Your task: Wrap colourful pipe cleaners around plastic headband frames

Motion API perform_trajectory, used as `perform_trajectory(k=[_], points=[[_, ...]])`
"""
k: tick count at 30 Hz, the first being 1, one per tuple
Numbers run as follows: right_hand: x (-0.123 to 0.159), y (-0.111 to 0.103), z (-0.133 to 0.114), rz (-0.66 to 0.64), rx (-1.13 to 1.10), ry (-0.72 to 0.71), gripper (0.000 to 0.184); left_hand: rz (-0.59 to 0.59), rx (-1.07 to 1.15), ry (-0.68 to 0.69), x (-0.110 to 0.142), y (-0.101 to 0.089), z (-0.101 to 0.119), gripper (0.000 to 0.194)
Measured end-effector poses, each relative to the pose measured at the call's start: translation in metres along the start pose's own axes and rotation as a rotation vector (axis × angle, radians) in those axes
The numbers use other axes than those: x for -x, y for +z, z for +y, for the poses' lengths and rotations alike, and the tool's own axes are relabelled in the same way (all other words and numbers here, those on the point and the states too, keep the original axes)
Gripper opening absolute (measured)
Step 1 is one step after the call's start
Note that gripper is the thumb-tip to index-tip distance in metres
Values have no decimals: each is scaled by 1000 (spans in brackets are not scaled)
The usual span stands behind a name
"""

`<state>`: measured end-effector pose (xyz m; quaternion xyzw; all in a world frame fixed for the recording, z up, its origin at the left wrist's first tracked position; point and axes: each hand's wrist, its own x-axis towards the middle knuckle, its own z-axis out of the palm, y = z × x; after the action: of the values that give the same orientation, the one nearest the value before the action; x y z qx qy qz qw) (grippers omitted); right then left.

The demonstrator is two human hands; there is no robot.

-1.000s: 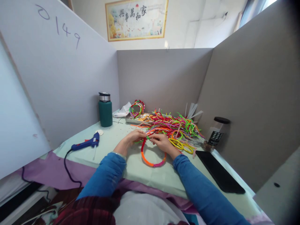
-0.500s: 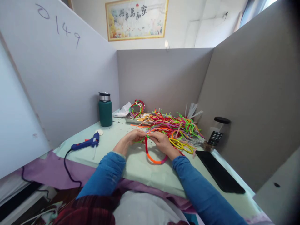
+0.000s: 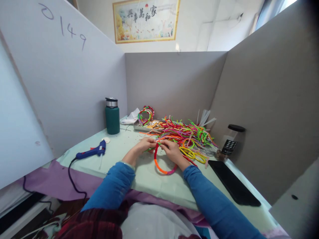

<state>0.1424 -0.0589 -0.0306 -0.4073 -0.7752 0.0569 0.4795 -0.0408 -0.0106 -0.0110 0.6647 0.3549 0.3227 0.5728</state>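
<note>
A hoop wrapped in fuzzy pipe cleaner, with red, orange and magenta stretches, hangs between my hands above the table. The fingers of my left hand are pinched on its upper left part, where a bit of green pipe cleaner shows. My right hand grips the top of the hoop from the other side, fingertips close to the left ones. Exactly how the fingertips hold the green strand is too small to make out. Just behind my hands spreads a heap of coloured pipe cleaners.
At left lie a blue glue gun and a green bottle. Wrapped hoops stand on a metal tray. Yellow rings, a black phone-like slab and a clear jar are at right. Grey partitions enclose the table.
The hoop has shifted slightly left and turned a little. My fingers have moved a small way at its top, and less green strand shows under my left hand.
</note>
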Motion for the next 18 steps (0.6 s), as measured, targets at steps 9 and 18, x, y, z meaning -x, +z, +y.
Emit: perform_trajectory(k=[9,18], points=[[2,1,-3,-29,54,40,25,59,-85,80,-5,0,-6,33],[2,-1,-2,-39,131,57,21,-9,-125,98,0,1,1,42]])
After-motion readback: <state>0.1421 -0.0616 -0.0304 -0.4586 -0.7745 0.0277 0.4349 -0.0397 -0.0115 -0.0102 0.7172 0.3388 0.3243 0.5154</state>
